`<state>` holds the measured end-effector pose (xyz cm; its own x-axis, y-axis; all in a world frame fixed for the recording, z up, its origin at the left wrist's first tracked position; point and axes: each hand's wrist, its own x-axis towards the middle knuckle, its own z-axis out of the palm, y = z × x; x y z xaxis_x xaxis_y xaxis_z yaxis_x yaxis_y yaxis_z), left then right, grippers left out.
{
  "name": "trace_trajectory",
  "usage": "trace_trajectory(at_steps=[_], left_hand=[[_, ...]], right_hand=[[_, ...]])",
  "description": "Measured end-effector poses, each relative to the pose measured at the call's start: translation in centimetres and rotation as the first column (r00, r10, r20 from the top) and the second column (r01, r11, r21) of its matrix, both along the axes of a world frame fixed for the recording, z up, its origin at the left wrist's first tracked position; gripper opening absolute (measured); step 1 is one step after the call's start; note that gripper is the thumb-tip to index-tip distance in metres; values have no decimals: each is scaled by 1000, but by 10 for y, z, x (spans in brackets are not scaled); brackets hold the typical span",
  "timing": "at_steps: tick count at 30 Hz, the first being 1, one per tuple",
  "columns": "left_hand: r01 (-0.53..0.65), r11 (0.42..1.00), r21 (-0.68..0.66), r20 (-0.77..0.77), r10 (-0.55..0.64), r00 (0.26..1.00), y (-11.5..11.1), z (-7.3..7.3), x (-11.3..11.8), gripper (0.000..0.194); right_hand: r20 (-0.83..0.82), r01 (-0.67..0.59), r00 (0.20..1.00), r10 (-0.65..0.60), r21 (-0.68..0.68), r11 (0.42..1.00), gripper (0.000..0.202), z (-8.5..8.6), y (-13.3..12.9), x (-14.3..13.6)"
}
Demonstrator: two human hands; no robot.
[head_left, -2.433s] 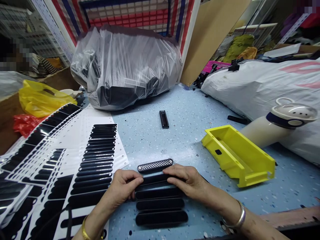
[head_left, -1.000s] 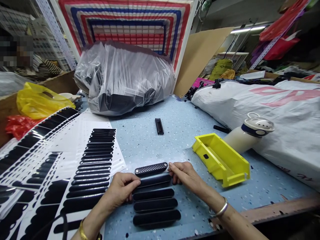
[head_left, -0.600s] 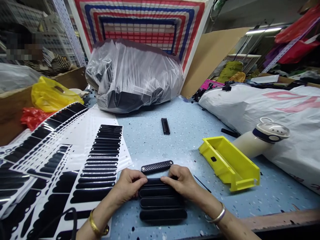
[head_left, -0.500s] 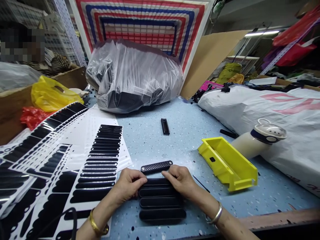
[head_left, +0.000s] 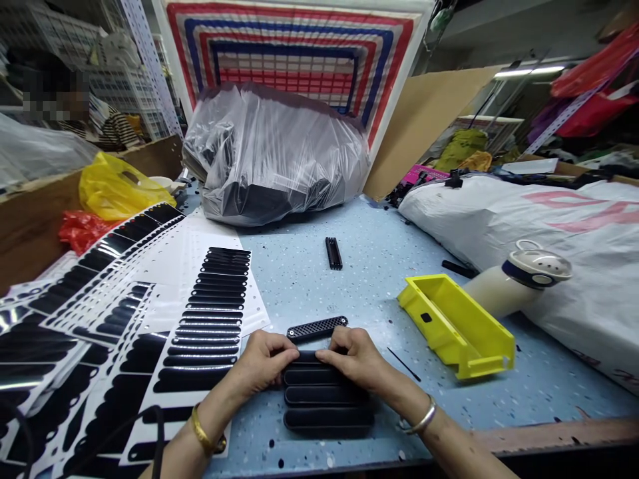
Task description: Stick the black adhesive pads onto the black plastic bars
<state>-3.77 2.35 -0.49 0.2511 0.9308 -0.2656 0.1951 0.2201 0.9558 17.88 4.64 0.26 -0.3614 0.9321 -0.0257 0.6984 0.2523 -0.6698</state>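
Observation:
A row of long black oval plastic pieces lies side by side on the blue speckled table in front of me. My left hand and my right hand both pinch the farthest piece of that row, fingertips nearly meeting over it. Just beyond my fingers lies a perforated dark grille strip, untouched. Each wrist carries a bangle.
White backing sheets with black oval stickers fan out at the left. A yellow plastic bin and a white bottle lie at the right, beside a big white sack. A plastic-wrapped bundle and a small black part sit farther back. A person sits at the far left.
My right hand moved left from the strip's right end onto the farthest black piece, so both hands now sit close together on it. The view shifted slightly.

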Motion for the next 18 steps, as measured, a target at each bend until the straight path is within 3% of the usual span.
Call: trace_trajectory(at_steps=[5, 9, 14, 18], left_hand=[[4, 1000, 1, -6, -4, 1000, 0, 0, 0, 34], [5, 1000, 12, -16, -5, 1000, 1, 2, 0, 33], [26, 998, 60, -21, -25, 999, 0, 2, -1, 33], [27, 998, 64, -27, -26, 999, 1, 1, 0, 33]], right_hand=[[53, 8, 998, -15, 132, 991, 47, -8, 1, -1], [74, -3, 997, -9, 158, 987, 48, -5, 1, -6], [232, -81, 972, 39, 172, 982, 47, -3, 1, -16], [242, -51, 970, 7, 172, 984, 53, -6, 5, -18]])
